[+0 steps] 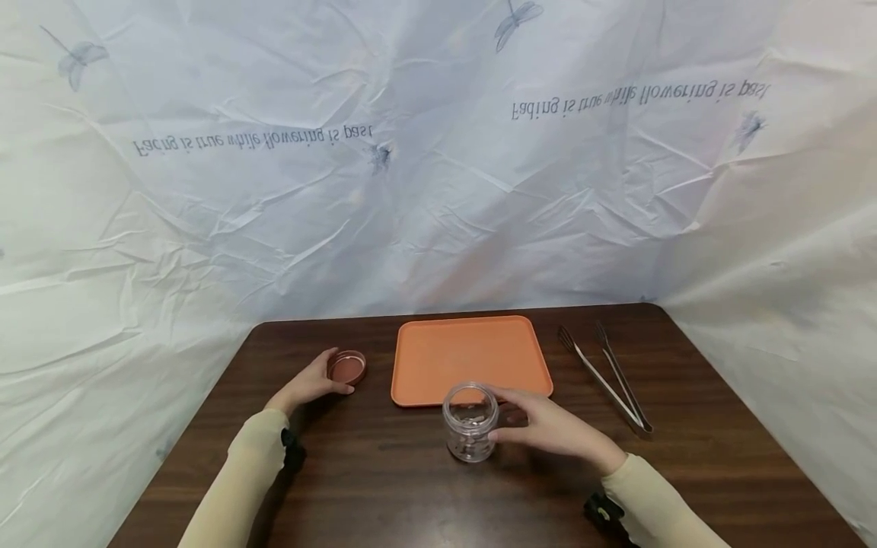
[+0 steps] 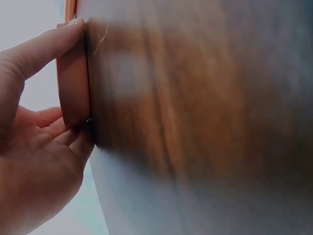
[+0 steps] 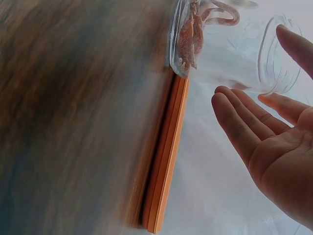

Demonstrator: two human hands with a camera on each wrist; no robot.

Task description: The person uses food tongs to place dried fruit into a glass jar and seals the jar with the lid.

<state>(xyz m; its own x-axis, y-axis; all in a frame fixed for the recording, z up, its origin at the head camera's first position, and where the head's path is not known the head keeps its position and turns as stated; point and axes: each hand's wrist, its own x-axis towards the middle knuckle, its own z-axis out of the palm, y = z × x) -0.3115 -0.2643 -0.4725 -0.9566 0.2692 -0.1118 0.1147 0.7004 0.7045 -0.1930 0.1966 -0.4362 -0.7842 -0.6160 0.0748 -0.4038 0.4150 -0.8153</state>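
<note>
At the left of the table, the left hand (image 1: 317,380) holds a round reddish-brown lid (image 1: 347,367) by its edge. In the left wrist view, the thumb lies on one side of the lid (image 2: 74,83) and the fingers on the other. A clear, open-topped jar (image 1: 470,426) stands upright on the table, just in front of the orange tray. From the right, my right hand (image 1: 551,426) reaches to it, thumb and forefinger tips at the rim, not wrapped round it. In the right wrist view the other fingers stretch out below the jar (image 3: 225,54). Pinkish-brown shapes show through its base.
Behind the jar lies the orange tray (image 1: 473,354). Metal tongs (image 1: 617,380) rest spread on the dark wooden table (image 1: 384,487), right of the tray. A wrinkled white cloth (image 1: 438,190) with printed words hangs behind and at both sides.
</note>
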